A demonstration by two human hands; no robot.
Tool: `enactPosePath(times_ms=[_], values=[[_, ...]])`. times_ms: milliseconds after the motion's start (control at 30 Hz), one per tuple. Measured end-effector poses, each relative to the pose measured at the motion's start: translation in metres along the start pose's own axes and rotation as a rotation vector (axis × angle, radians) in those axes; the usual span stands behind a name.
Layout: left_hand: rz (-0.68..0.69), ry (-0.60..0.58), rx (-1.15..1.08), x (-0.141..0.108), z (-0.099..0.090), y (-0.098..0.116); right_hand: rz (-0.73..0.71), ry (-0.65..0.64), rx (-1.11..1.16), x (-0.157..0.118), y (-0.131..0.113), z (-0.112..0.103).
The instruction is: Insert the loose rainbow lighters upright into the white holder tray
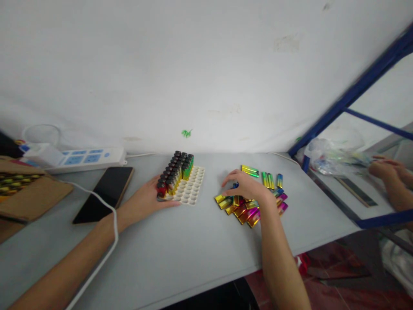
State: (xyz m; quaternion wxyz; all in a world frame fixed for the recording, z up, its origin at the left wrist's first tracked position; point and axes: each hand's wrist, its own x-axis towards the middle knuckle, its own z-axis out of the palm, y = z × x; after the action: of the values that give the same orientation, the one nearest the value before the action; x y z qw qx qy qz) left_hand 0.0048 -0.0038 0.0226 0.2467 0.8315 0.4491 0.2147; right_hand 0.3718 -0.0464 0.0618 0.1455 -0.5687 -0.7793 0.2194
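Our left hand (146, 199) lies flat against the near-left edge of the white tray (190, 189), fingers loose, grasping nothing. Upright lighters (176, 171) fill the tray's left rows; the right holes stay bare. Our right hand (247, 187) hovers over the loose pile of metallic lighters (245, 210) on the counter (193, 245), fingers curled down onto it; we cannot tell whether they grip one. Phone (105, 193) and power strip (80, 158) sit left.
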Motion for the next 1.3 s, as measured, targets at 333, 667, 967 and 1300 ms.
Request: enactPosePath(times_ms=[333, 667, 967, 1300], values=[[0.012, -0.021, -0.007, -0.002, 0.002, -0.001, 0.071, -0.04, -0.032, -0.003, 0.001, -0.001], [-0.002, -0.001, 0.007, -0.002, 0.004, -0.007, -0.031, 0.369, 0.133, 0.019, -0.026, 0.022], [0.021, 0.035, -0.014, -0.001, 0.008, -0.012, -0.015, 0.473, 0.739, 0.036, -0.052, 0.046], [0.117, 0.066, -0.029, 0.001, 0.014, -0.023, 0.016, 0.267, 1.176, 0.036, -0.081, 0.056]])
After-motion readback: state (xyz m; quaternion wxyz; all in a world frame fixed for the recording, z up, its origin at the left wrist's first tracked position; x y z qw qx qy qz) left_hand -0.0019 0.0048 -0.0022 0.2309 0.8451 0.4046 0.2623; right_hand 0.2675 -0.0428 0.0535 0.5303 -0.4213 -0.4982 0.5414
